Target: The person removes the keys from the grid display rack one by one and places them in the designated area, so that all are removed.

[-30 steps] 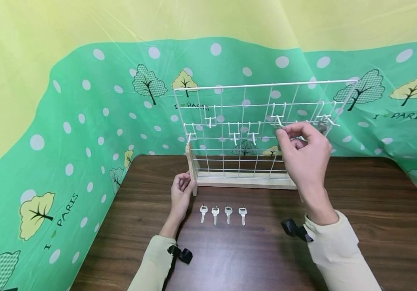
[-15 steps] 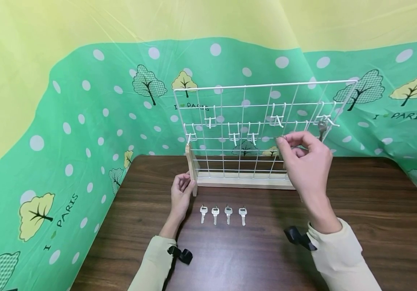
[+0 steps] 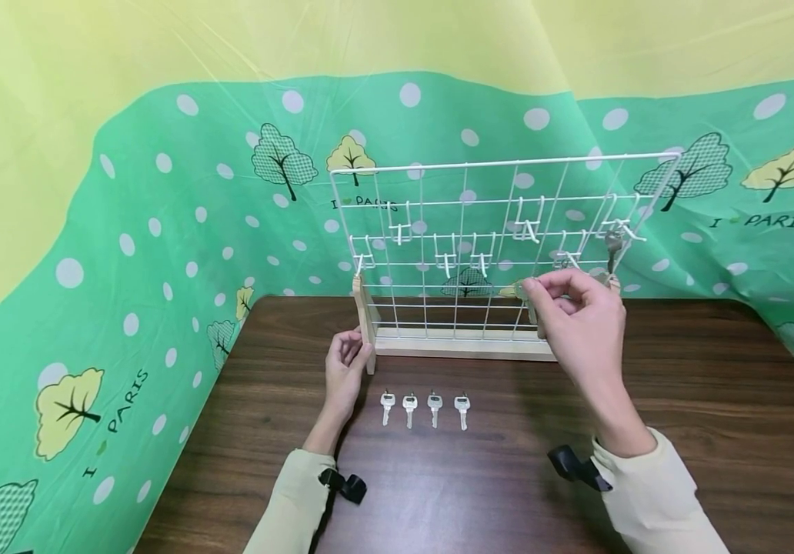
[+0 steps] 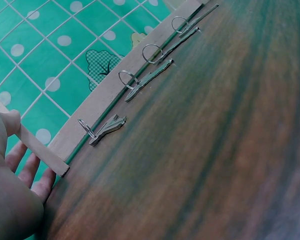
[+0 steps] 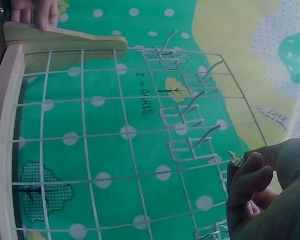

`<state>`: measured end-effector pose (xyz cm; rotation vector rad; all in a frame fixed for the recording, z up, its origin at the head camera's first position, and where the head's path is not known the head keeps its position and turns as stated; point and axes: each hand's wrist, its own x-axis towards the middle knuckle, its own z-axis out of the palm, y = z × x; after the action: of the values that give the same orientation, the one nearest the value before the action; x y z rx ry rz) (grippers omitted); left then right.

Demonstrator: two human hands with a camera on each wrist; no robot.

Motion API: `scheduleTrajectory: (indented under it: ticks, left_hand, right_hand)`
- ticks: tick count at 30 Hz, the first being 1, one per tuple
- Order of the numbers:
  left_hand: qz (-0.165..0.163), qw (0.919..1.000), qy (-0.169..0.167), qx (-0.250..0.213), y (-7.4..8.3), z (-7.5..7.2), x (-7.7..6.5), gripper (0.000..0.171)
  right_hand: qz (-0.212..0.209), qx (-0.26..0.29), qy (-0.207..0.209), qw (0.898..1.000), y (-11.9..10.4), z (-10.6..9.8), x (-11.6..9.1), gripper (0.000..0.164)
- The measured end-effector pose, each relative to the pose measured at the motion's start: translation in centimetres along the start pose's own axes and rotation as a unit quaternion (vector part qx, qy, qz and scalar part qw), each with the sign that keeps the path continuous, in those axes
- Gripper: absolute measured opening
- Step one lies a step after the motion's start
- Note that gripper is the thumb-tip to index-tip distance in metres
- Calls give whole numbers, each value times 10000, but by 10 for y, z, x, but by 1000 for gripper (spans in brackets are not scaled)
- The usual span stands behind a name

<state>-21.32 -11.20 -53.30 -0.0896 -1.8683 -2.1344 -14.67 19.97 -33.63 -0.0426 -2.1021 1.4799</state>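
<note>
A white wire grid rack (image 3: 466, 201) with wooden side supports and a wooden base bar (image 3: 466, 346) stands on the table. My left hand (image 3: 345, 368) grips its left wooden support (image 3: 364, 315), thumb in front and fingers behind in the left wrist view. Between thumb and forefinger my right hand (image 3: 587, 327) pinches a small metal key (image 3: 532, 309), held in front of the grid's lower right part. The right wrist view shows only a bit of this key (image 5: 236, 160) at the fingertips. Several keys (image 3: 435, 408) lie in a row in front of the rack, with rings (image 4: 128, 79).
White hooks (image 3: 446, 260) hang at different heights across the grid. Another key (image 3: 613, 245) hangs on the hook at the far right. The dark wooden table (image 3: 466, 492) reaches back to a green and yellow printed cloth (image 3: 182, 177).
My right hand has come down from beside the upper right-middle hook to the lower grid, the key still pinched. A hook behind the hand now shows. My left hand has stayed put.
</note>
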Motion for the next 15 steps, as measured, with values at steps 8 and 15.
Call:
scheduleTrajectory:
  ticks: [8,15]
  left_hand:
    - [-99,9999,9,-31,0,-1,0,27]
    - [-98,9999,12,-30,1,-1,0,27]
  right_hand:
    - [365,392,-264,9982,13,-3,-5,16]
    - [606,677,-697,9934,25,-5,-10,18]
